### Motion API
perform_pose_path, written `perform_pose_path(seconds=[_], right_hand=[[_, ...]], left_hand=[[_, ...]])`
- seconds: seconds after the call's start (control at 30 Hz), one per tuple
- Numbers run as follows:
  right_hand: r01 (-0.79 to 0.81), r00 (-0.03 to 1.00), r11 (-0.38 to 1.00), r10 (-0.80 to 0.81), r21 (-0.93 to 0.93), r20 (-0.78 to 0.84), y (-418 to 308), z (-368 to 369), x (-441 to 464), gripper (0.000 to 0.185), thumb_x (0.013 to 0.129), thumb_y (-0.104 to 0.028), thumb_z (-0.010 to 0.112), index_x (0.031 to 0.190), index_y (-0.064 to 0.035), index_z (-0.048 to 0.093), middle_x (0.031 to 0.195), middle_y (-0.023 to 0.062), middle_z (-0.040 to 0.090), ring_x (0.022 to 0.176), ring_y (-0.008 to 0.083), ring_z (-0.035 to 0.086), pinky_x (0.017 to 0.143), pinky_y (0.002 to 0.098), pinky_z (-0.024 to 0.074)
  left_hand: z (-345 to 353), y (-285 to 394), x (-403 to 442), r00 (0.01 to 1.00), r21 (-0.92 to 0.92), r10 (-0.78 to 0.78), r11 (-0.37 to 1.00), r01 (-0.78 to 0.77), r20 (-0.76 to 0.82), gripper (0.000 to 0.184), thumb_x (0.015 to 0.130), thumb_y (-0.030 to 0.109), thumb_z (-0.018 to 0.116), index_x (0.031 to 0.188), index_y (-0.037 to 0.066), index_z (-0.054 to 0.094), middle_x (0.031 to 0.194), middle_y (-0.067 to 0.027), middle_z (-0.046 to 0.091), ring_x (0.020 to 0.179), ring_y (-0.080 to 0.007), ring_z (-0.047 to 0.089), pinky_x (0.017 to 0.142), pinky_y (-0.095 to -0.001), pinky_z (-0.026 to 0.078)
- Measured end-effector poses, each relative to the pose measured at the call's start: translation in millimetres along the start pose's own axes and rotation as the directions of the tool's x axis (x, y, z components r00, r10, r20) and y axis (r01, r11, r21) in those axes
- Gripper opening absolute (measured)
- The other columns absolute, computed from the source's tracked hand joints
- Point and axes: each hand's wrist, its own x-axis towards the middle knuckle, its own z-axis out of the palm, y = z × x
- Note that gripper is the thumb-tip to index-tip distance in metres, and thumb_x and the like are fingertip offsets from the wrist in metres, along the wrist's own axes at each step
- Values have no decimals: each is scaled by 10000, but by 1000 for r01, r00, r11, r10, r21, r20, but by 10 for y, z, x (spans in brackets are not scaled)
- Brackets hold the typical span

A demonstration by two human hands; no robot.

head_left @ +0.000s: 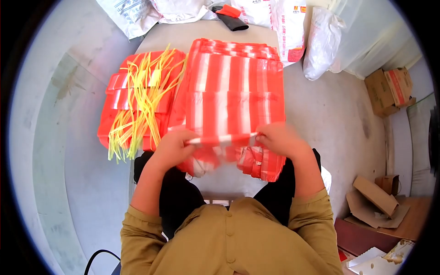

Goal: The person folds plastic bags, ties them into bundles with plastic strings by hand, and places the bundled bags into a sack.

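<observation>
A tall stack of red-and-white striped plastic bags (pixel 234 73) lies in front of me. My left hand (pixel 176 144) is closed on one end of a folded edge of the top plastic bag (pixel 224 140). The other end is pinched in my right hand (pixel 282 140), so the strip runs nearly straight between them. Bag handles (pixel 259 162) hang over the near edge below, partly blurred. To the left, yellow plastic ties (pixel 146 98) lie loose across a second pile of red bags (pixel 117 114).
White printed sacks (pixel 288 27) line the far side, with a black-and-red object (pixel 230 18) among them. A clear plastic bag (pixel 323 43) stands at the upper right. Cardboard boxes (pixel 389 91) sit farther right, and flattened cardboard (pixel 376 204) lies at the lower right.
</observation>
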Motion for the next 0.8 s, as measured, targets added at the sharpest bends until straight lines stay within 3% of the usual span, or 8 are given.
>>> perform_pose_path(seconds=[0.03,0.17,0.27,0.53,0.7,0.8], right_hand=[[-4,1000,1000,4,4,-29,36,-45,49,230,951,-261,672,1075,-70,703,1014,187,728,950,395,685,820,482,543],[7,985,999,-13,-35,-171,233,28,285,227,952,-280,678,1019,-64,693,979,160,729,929,377,687,795,478,536],[-28,975,999,21,-26,-221,269,92,381,229,956,-291,680,1003,-68,690,969,152,728,927,374,686,792,476,535],[-87,945,996,71,-35,-320,329,244,474,259,955,-322,694,1007,-68,686,1028,152,726,951,363,683,795,462,537],[-161,939,911,260,380,-225,564,96,392,368,913,-358,737,1083,-34,699,1030,144,712,939,285,688,809,403,537],[-134,940,759,301,638,-161,953,179,348,396,908,-305,753,1172,-22,670,1035,103,685,946,212,657,817,356,526]], left_hand=[[30,-122,47,997,-41,22,999,-25,-70,303,869,140,735,1156,47,714,940,-164,736,869,-304,724,785,-376,557],[63,-128,199,954,-138,-220,971,194,-204,283,911,198,749,1137,38,692,871,-156,708,818,-273,711,746,-375,541],[150,-156,286,926,-101,-257,966,238,-278,259,932,168,742,1138,34,660,875,-104,696,771,-209,663,733,-344,527],[321,-198,376,897,-38,-228,972,231,-379,234,961,218,682,1106,49,611,914,-191,699,829,-357,686,755,-418,535],[357,-205,410,876,-113,-255,967,229,-409,211,971,221,668,1080,50,610,923,-200,704,853,-377,694,763,-430,537],[397,-295,424,861,-167,-260,964,207,-436,204,982,218,661,1065,40,607,908,-189,696,857,-357,697,768,-413,533]])
